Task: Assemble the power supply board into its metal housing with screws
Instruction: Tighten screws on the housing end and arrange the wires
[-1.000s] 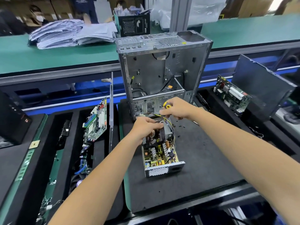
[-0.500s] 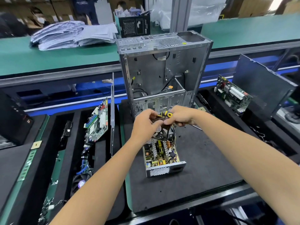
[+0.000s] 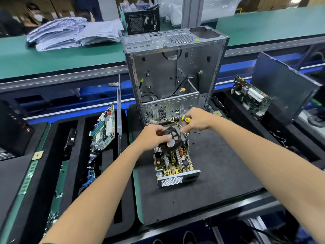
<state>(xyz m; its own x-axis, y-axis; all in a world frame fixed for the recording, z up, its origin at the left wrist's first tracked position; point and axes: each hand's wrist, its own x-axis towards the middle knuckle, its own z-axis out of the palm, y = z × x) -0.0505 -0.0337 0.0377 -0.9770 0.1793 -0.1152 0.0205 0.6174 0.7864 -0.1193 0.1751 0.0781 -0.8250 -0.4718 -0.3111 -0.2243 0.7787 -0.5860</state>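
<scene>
I see the board (image 3: 173, 162) sitting in its housing (image 3: 177, 179) on the black mat (image 3: 219, 169), with my left hand (image 3: 152, 137) gripping the black fan (image 3: 173, 138) over its far end. My right hand (image 3: 197, 120) holds a yellow-handled screwdriver (image 3: 186, 119). The fan could slip and pinch the loose wires (image 3: 173, 119), or the screwdriver could scrape a part, I judge. The screwdriver tip, the screw holes and the fingertips under the fan are hidden.

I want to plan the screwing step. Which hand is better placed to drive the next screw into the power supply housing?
The right hand, probably: it holds the yellow-handled screwdriver just above the housing. The left hand grips the black fan.
</scene>
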